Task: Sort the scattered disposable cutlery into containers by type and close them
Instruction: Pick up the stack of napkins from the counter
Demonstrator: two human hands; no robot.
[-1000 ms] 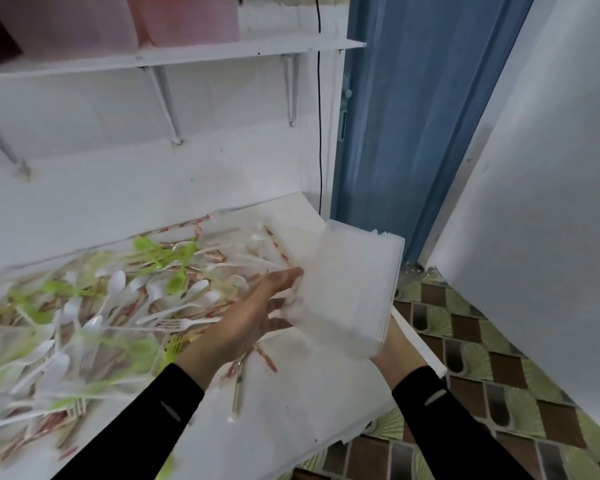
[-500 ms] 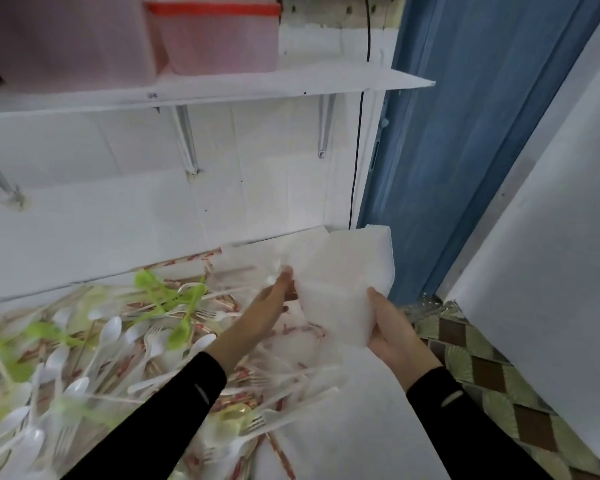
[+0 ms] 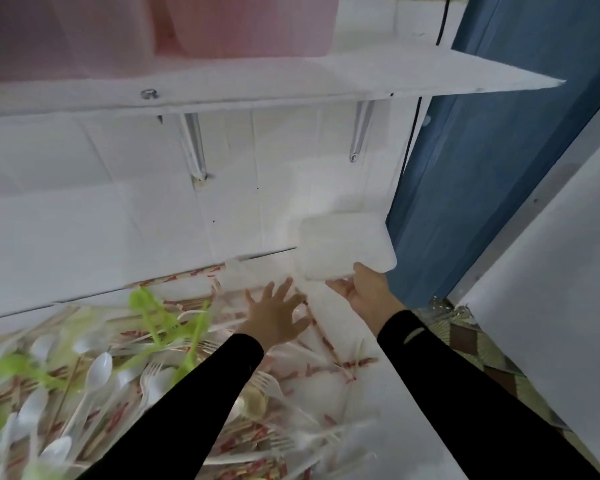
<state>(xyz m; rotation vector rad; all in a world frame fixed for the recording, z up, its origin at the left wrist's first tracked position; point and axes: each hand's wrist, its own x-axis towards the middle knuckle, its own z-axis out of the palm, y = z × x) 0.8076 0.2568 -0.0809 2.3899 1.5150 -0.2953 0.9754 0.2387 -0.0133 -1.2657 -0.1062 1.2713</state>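
A white shelf (image 3: pixel 395 74) hangs over the table (image 3: pixel 378 403), carrying pink bins (image 3: pixel 243 26) that are cut off by the top edge. A blue door (image 3: pixel 482 168) stands to the right, with patterned floor (image 3: pixel 471 344) below it. The cutlery lies heaped over the left and middle of the table: white spoons (image 3: pixel 99 370), white forks (image 3: pixel 267 381), green pieces (image 3: pixel 160 317) and red-striped wrapped sticks (image 3: pixel 321 336), all tangled and overlapping. The table's right strip is bare white.

Both arms in black sleeves reach forward. The right hand (image 3: pixel 364 292) grasps a clear container (image 3: pixel 343 244) by its near edge, thumb on top and fingers beneath, and holds it above the table's far right corner, close to the wall and the door. It is blurred and may be a stack rather than one piece. The left hand (image 3: pixel 274 320) is released, palm down with fingers spread, over the far end of the pile just left of the container, grasping nothing. Whether its fingertips touch the sticks under them cannot be told.
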